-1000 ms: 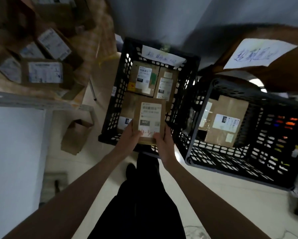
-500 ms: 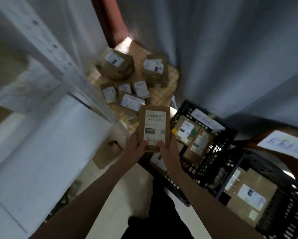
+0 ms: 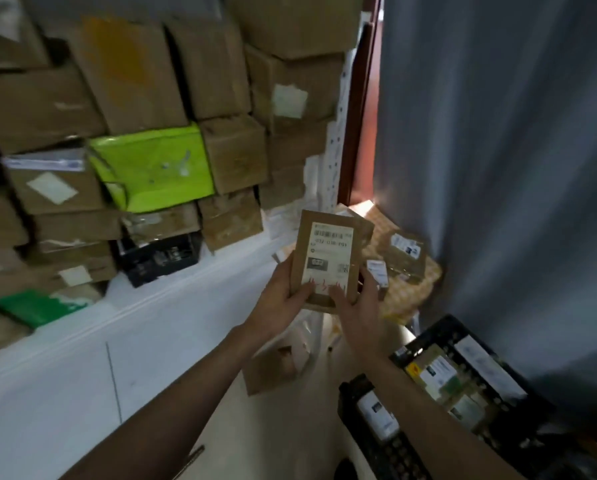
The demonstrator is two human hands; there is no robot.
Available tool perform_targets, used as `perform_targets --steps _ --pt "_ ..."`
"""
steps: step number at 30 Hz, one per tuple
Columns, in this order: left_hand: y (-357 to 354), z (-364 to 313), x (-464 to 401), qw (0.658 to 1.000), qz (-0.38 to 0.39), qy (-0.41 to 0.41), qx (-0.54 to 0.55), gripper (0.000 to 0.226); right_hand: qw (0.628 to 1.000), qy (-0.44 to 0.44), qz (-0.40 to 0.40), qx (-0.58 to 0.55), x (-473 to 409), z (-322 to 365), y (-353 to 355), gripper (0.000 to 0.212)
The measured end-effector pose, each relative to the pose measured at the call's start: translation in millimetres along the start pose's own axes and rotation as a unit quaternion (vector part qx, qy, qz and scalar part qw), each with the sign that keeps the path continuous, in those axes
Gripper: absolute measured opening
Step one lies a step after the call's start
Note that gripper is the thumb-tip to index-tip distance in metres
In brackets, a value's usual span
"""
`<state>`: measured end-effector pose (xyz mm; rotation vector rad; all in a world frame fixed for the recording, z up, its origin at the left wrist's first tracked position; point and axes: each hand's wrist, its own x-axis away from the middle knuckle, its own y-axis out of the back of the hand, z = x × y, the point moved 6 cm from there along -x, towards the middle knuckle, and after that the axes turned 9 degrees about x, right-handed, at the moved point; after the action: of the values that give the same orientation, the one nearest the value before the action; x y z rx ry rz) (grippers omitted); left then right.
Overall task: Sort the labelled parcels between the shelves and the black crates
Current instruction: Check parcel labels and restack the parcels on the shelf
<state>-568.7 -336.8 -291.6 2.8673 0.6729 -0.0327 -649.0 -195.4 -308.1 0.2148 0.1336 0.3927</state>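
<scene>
Both hands hold one small brown parcel (image 3: 326, 261) up in the middle of the view, with its white label facing the camera. The label has a bar code at the top, some numbers under it, and red writing at the bottom. The left hand (image 3: 283, 299) grips the parcel's lower left edge, with the thumb lying on the front near the red writing. The right hand (image 3: 359, 317) grips the lower right edge, and its thumb also presses on the front. The parcel stands nearly upright, tipped a little to the right.

To the left, a white shelf (image 3: 144, 306) runs from near to far. On it sits a tall pile of brown cardboard boxes (image 3: 134, 74), stacked close together. A bright green parcel (image 3: 155, 164) is squeezed in among them. A small black box (image 3: 158, 258) sits under it, and a dark green bag (image 3: 37, 306) lies at the near left end.

Far behind the held parcel, a few more small labelled parcels (image 3: 406, 249) lie on a tan surface by the grey curtain (image 3: 498, 150) on the right.

At the near right, a black crate (image 3: 463, 393) sits on the floor. It has labelled brown parcels inside. A small open cardboard box (image 3: 273, 368) sits on the floor under the arms.
</scene>
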Motion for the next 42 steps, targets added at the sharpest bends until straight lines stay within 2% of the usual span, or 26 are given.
perform_targets --steps 4,6,8,12,19,24,28,30,33,36,42 --pt "42 -22 38 0.998 -0.053 -0.018 -0.033 0.045 0.999 0.027 0.035 -0.027 27 35 -32 0.049" --pt "64 -26 62 0.995 -0.089 -0.008 -0.051 0.045 0.997 0.037 0.068 -0.029 42 46 -51 0.06" --pt "87 -25 87 0.99 -0.13 -0.001 -0.059 0.048 0.993 0.047 0.105 -0.028 56 59 -71 0.057" --pt "134 -29 146 0.97 -0.225 0.021 -0.093 0.069 0.973 0.092 0.212 -0.02 84 81 -119 0.05" --pt "203 -42 271 0.911 -0.388 0.054 -0.128 0.071 0.923 0.128 0.36 -0.046 166 123 -207 0.065" --pt "245 -56 360 0.861 -0.478 0.069 -0.16 0.073 0.881 0.159 0.439 -0.07 235 162 -263 0.058" --pt "282 -80 417 0.814 -0.545 0.063 -0.19 0.062 0.851 0.169 0.49 -0.079 284 200 -305 0.05" --pt "303 -92 444 0.794 -0.569 0.057 -0.206 0.062 0.837 0.179 0.512 -0.081 310 220 -327 0.045" --pt "336 -102 485 0.768 -0.594 0.052 -0.234 0.073 0.818 0.187 0.536 -0.094 349 246 -359 0.054" --pt "372 -108 526 0.745 -0.619 0.045 -0.247 0.079 0.809 0.192 0.544 -0.112 390 273 -390 0.051" --pt "473 -120 602 0.73 -0.629 0.023 -0.265 0.078 0.8 0.202 0.553 -0.116 471 324 -477 0.048"
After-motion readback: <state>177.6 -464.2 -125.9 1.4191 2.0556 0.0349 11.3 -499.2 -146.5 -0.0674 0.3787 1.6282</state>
